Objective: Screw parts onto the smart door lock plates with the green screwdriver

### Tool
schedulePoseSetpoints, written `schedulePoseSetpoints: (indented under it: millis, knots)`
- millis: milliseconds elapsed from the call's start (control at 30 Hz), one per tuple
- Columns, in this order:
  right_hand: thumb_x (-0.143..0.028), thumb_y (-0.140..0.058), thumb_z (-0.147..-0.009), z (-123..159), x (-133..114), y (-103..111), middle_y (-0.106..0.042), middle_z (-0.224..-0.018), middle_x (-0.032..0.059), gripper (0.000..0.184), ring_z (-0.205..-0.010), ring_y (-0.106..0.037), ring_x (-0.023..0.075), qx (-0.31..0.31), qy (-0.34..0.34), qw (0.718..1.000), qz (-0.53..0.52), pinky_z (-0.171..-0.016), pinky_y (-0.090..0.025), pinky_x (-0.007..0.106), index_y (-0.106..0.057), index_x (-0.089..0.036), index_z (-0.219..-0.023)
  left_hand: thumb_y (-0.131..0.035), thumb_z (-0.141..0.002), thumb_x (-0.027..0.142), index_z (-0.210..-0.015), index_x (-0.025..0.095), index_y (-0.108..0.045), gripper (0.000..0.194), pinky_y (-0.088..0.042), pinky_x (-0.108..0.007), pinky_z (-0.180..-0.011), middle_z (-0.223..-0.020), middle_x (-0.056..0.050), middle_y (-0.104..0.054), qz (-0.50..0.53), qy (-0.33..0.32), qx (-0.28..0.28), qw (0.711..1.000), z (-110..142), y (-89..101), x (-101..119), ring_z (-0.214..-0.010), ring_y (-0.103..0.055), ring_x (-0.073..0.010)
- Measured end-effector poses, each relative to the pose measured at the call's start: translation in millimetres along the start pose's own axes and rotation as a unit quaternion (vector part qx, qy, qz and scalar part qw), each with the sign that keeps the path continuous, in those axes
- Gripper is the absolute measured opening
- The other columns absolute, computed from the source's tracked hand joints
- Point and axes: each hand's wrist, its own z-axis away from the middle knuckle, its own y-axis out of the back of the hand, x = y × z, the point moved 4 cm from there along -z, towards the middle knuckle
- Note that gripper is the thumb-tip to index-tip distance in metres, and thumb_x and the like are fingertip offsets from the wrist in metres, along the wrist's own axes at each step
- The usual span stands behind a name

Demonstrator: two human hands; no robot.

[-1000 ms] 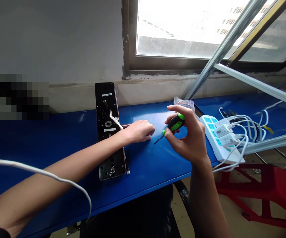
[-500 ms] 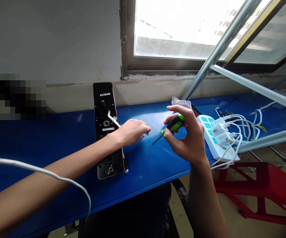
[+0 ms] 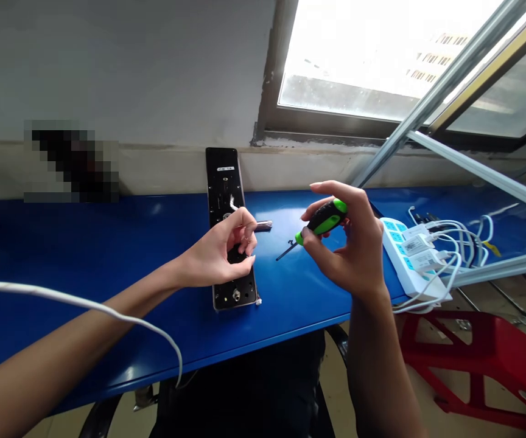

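Pulling back from the bare tabletop since the earlier frames, the left hand (image 3: 217, 252) is now above the black panel (image 3: 221, 190). Its fingers are curled, thumb parted by a narrow gap; cannot tell whether anything small is held. The right hand (image 3: 358, 249) keeps the same grip on the screwdriver (image 3: 329, 217), tip angled down and leftward. Small dark pieces (image 3: 291, 242) now show beside its shaft.

Panel: long, flat, rounded corners, metal posts and holes; it lies on the blue table (image 3: 167, 231), upper end toward the wall, mostly left of the screwdriver. A shiny metallic piece (image 3: 263, 226) juts out past its right edge. Screwdriver: ribbed black and smooth green handle, thin dark shaft. Table: smooth, glossy. Power strip (image 3: 411, 283): white, pale-blue sockets, chargers plugged in.

Writing: white label (image 3: 225, 169) on the panel begins "CE", remainder uncertain; charger print too small to read.
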Motion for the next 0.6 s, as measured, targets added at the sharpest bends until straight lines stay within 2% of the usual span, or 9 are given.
schedulePoseSetpoints:
  millis: [133, 333, 600]
  knots:
    - [-0.011, -0.070, -0.077, -4, -16, -15, -0.072, -0.094, -0.0008, 0.056, -0.068, -0.062, 0.0173, 0.001, 0.001, 1.000, -0.018, -0.060, -0.053, 0.039, -0.060, -0.031, -0.129, -0.067, -0.080, -0.001, -0.097, 0.025, -0.039, 0.042, -0.047, -0.027, -0.072, -0.085, 0.005, -0.046, 0.042, 0.009, 0.015, 0.999, 20, 11.0, -5, -0.077, -0.050, -0.0107]
    - [-0.027, -0.070, -0.085, -7, -28, -30, -0.072, -0.094, 0.0029, 0.042, -0.077, -0.071, 0.0261, 0.014, -0.016, 1.000, -0.023, -0.064, -0.062, 0.046, -0.056, -0.037, -0.123, -0.067, -0.080, 0.000, -0.093, 0.024, -0.040, 0.038, -0.047, -0.028, -0.073, -0.088, 0.005, -0.041, 0.058, 0.017, 0.054, 0.997, 38, 23.9, -15, -0.077, -0.050, -0.0099]
    - [-0.026, -0.071, -0.084, -10, -34, -44, -0.072, -0.093, 0.0037, 0.043, -0.076, -0.071, 0.0262, 0.006, -0.012, 0.999, -0.039, -0.062, -0.061, 0.045, -0.057, -0.036, -0.123, -0.065, -0.080, 0.002, -0.091, 0.023, -0.039, 0.035, -0.045, -0.028, -0.072, -0.086, 0.005, -0.038, 0.063, 0.026, 0.067, 0.995, 49, 32.3, -22, -0.075, -0.049, -0.0098]
